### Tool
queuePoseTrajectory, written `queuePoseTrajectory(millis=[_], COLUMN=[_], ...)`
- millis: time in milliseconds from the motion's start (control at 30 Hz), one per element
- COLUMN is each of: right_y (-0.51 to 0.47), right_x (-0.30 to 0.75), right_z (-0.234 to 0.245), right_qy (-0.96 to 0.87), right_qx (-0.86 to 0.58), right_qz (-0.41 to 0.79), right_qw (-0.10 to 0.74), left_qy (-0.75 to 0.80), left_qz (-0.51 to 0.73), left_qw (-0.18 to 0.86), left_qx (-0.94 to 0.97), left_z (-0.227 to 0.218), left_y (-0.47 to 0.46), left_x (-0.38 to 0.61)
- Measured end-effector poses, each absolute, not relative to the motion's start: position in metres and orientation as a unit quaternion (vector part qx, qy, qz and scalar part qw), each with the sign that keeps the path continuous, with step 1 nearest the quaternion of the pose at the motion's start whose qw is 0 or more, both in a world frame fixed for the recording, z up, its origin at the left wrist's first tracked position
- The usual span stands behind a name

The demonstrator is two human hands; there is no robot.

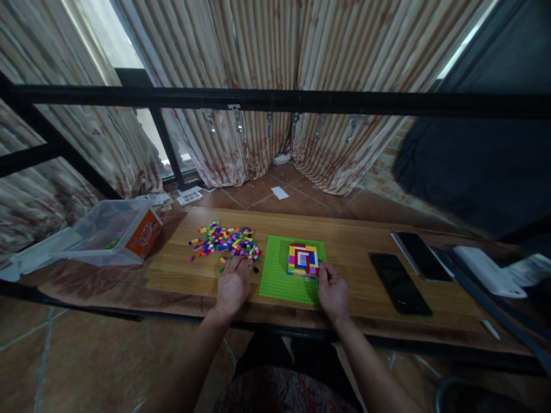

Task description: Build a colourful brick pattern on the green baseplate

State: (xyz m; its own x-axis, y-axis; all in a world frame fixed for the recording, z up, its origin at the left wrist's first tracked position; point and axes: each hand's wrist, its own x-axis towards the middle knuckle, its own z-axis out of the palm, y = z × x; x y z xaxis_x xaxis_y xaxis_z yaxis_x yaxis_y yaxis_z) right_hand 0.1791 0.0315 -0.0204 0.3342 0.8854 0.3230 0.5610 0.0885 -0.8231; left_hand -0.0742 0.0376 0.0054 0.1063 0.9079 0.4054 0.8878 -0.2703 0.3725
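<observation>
A green baseplate (279, 275) lies on the wooden table (353, 241) in front of me. On it stands a square build of coloured bricks (303, 259) with a white and blue middle. My right hand (332, 291) rests at the plate's right edge, fingers curled, touching the build's lower right corner. My left hand (233, 284) lies flat on the table left of the plate, its fingertips at the near edge of a heap of loose coloured bricks (226, 240). Whether either hand holds a brick is hidden.
A clear plastic tub (103, 232) with an orange label lies tipped at the table's left end. Two dark phones (399, 283) (419, 248) lie to the right, with a white object (488, 269) beyond. A black bar (275, 102) crosses in front of the curtains.
</observation>
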Motion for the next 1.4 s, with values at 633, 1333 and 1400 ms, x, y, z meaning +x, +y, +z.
queuePoseTrajectory(millis=[633, 1333, 1400], right_y=[0.034, 0.035, 0.035], right_x=[0.178, 0.180, 0.180], right_z=[-0.019, -0.024, -0.025], right_qy=[-0.552, -0.557, -0.553], right_qx=[-0.649, -0.643, -0.644], right_qz=[0.165, 0.166, 0.169], right_qw=[0.496, 0.498, 0.501], left_qy=[0.507, 0.551, 0.567], left_qz=[0.350, 0.491, 0.507], left_qw=[0.151, 0.314, 0.367], left_qx=[0.773, 0.597, 0.536], left_z=[0.023, 0.006, 0.002], left_y=[0.042, 0.052, 0.055], left_x=[0.023, 0.037, 0.040])
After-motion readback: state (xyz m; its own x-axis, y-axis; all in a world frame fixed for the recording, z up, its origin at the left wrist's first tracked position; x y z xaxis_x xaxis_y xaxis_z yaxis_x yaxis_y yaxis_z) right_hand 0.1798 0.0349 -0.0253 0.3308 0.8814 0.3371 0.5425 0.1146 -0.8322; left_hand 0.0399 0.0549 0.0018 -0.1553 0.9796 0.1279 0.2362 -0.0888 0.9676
